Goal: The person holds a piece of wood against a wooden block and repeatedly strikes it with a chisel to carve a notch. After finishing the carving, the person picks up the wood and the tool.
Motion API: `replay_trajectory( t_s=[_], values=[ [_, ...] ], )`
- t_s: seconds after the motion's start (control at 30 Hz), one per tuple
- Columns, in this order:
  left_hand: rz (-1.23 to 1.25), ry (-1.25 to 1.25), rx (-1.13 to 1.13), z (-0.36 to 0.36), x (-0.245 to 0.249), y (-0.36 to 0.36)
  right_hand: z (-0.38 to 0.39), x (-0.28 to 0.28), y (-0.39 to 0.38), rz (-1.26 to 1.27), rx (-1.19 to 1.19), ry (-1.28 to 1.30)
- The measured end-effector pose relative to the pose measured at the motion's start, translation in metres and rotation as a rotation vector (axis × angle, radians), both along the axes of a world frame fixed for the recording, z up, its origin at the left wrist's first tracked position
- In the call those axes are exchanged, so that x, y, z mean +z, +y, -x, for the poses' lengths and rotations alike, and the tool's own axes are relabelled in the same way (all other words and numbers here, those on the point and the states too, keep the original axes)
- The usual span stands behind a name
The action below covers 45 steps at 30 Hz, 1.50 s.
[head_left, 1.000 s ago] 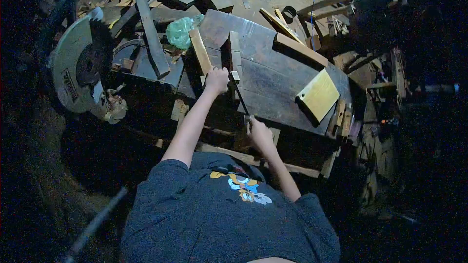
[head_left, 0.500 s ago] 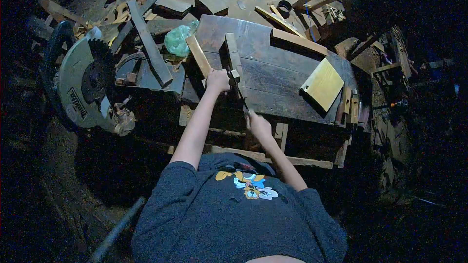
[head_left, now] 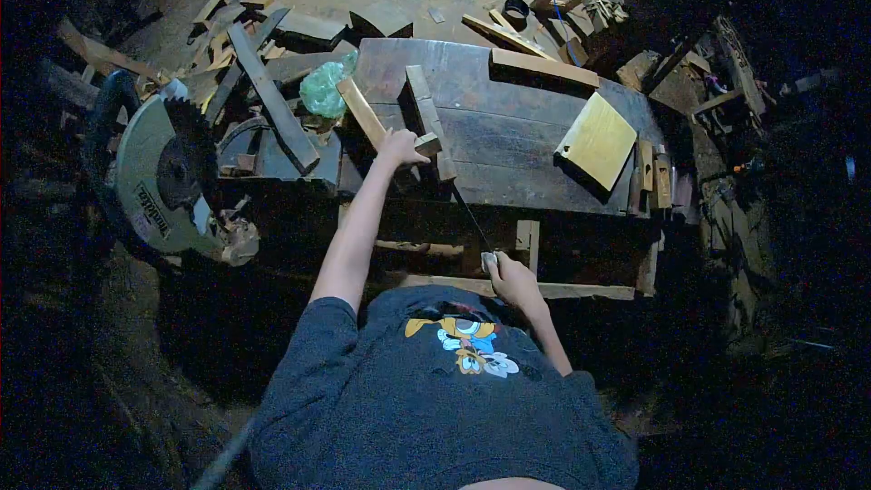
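Observation:
My left hand (head_left: 396, 150) is on the workbench (head_left: 508, 127), its thumb and fingers closed round a small wooden block (head_left: 427, 142). Under and behind this hand lies a light wooden strip (head_left: 360, 110). A longer grey-brown wooden piece (head_left: 424, 100) lies just right of it, close to the block. My right hand (head_left: 514, 280) is lower, in front of the bench edge, wrapped round the handle of a thin saw (head_left: 470, 217). The narrow dark blade slants up and left to the near end of the grey-brown piece; its tip is hard to make out.
A circular saw (head_left: 150, 168) stands at the left, its toothed blade exposed. Near it are a grey board (head_left: 272, 100) and a green plastic bag (head_left: 324, 89). On the bench's right lie a yellowish board (head_left: 599, 141), a long wooden bar (head_left: 544, 68) and wooden hand planes (head_left: 654, 174).
My right hand has moved down and to the right with the saw, showing more of the blade. My left hand stays by the block, its thumb more spread. The view has shifted slightly.

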<state>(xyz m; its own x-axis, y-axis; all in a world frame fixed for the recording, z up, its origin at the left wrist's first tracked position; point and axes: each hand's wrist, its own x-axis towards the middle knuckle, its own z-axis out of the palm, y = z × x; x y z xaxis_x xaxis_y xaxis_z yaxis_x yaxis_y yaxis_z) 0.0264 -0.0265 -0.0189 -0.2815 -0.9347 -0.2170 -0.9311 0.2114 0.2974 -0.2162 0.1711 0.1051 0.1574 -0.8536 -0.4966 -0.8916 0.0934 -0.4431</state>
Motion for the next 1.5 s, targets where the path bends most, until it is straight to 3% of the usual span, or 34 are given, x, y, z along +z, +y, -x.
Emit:
replay_trajectory(
  t_s=[0.17,0.27,0.4,0.57,0.63,0.7,0.77,1.0,1.17,1.27,1.33,1.5],
  values=[
    [-0.046,0.011,0.078,-0.002,0.002,0.002,0.009,0.017,-0.002,0.012,0.060,0.001],
    [-0.065,0.037,0.103,-0.001,-0.003,0.004,0.007,0.008,-0.009,0.168,-0.095,-0.122],
    [-0.020,-0.003,0.085,0.002,0.001,0.009,-0.018,-0.008,-0.034,0.315,-0.088,-0.195],
    [0.182,0.140,0.191,0.005,0.000,0.012,-0.049,-0.051,-0.064,0.368,0.047,-0.049],
    [0.172,0.106,0.248,0.014,0.013,0.016,-0.054,-0.054,-0.068,0.389,0.067,-0.030],
    [0.142,-0.082,0.284,0.021,0.017,0.018,-0.054,-0.056,-0.069,0.376,0.071,0.044],
    [0.137,-0.069,0.323,0.023,0.022,0.020,-0.048,-0.055,-0.064,0.362,0.077,0.065],
    [0.115,-0.041,0.186,0.016,0.025,0.016,-0.029,-0.072,-0.049,0.369,0.118,0.085],
    [0.032,-0.036,0.173,0.018,0.038,0.018,-0.094,-0.081,-0.117,0.398,0.076,0.051],
    [-0.127,-0.007,0.247,0.013,0.040,0.008,-0.096,-0.087,-0.129,0.411,0.086,0.023],
    [-0.117,-0.013,0.195,0.009,0.020,0.000,-0.080,-0.065,-0.105,0.395,0.070,0.038],
    [-0.118,0.062,0.093,0.003,0.019,-0.005,-0.038,-0.075,-0.048,0.347,0.078,0.102]
  ],
)
